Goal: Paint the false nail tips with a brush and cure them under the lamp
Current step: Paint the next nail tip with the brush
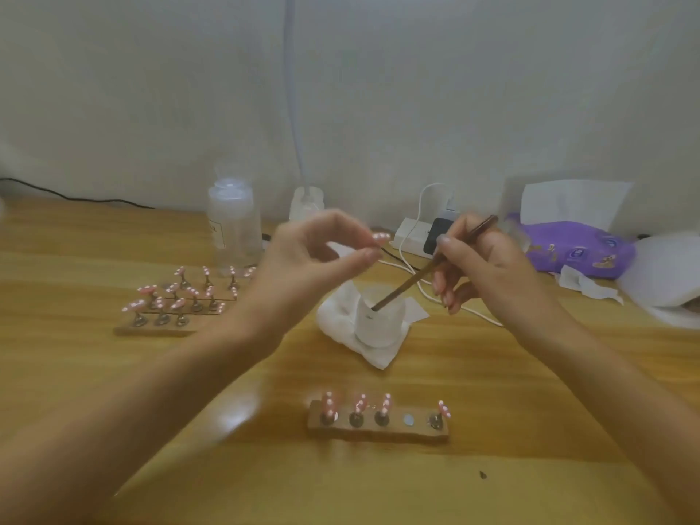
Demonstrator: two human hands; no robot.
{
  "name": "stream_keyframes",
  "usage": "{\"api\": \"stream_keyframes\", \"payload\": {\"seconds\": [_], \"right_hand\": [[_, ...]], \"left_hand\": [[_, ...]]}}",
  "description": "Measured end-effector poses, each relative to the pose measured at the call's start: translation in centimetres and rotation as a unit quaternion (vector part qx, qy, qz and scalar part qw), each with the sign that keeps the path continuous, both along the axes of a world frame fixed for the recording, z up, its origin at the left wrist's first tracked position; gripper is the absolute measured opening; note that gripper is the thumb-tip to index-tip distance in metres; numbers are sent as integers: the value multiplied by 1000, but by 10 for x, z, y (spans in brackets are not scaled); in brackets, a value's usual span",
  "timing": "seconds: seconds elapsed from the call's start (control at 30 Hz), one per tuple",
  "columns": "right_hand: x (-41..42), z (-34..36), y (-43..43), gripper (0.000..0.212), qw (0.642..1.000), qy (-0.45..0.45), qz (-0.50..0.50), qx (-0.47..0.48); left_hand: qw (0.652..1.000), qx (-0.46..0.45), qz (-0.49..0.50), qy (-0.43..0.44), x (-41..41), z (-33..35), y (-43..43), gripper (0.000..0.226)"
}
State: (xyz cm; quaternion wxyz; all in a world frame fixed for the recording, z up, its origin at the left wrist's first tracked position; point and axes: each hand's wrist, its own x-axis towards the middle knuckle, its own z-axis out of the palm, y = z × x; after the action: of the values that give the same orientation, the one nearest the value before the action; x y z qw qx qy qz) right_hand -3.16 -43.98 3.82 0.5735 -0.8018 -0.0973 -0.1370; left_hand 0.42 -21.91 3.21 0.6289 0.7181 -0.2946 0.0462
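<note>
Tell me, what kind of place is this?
Probably a home nail-art desk, not a shop. Racks of pink nail tips stand on a wooden table, the right hand holds a brush in a small white cup, and a tissue pack and charger lie by the wall.

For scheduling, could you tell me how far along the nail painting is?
Looks done: pink tips on the far holders. In hand: left hand pinches one tip, right hand dips the brush in the white cup. Left: that tip, the empty slot in the near holder, curing.
</note>
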Motion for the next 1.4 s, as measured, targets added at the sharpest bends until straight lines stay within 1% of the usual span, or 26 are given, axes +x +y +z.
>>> {"api": "stream_keyframes", "payload": {"seconds": [0.03,0.17,0.23,0.33,0.4,0.47,0.53,0.6,0.8,0.9,1.0,1.1,1.4], "right_hand": [[0,-2,1,20,1000,4,2,-9],[3,-11,5,21,1000,7,7,-29],[4,-13,6,21,1000,9,14,-21],[4,-11,4,23,1000,6,11,8],[2,-9,1,24,999,-3,-6,39],[1,-9,-2,27,997,-14,-34,68],[1,-14,-5,29,993,-21,-62,93],[1,-21,-8,25,989,-24,-82,119],[3,-37,-8,24,969,-10,-112,221],[2,-42,-7,24,955,9,-114,273],[0,-47,-7,23,947,42,-115,298],[0,-47,-7,20,945,46,-112,304],[0,-45,-4,18,963,25,-61,260]], "left_hand": [[1000,11,3,-1,1,-9,-1,6],[995,39,57,-76,3,-38,5,5],[994,35,79,-69,5,-46,9,4],[992,43,89,-77,6,-51,8,5],[991,48,83,-97,6,-51,7,9],[989,52,82,-110,6,-52,6,7],[988,65,89,-107,7,-53,6,5],[989,77,91,-89,8,-54,6,6],[992,77,81,-58,12,-58,7,9],[993,82,78,-43,13,-59,7,8],[992,91,76,-39,14,-60,8,8],[992,96,71,-38,13,-60,8,7],[992,97,69,-44,12,-59,8,7]]}}
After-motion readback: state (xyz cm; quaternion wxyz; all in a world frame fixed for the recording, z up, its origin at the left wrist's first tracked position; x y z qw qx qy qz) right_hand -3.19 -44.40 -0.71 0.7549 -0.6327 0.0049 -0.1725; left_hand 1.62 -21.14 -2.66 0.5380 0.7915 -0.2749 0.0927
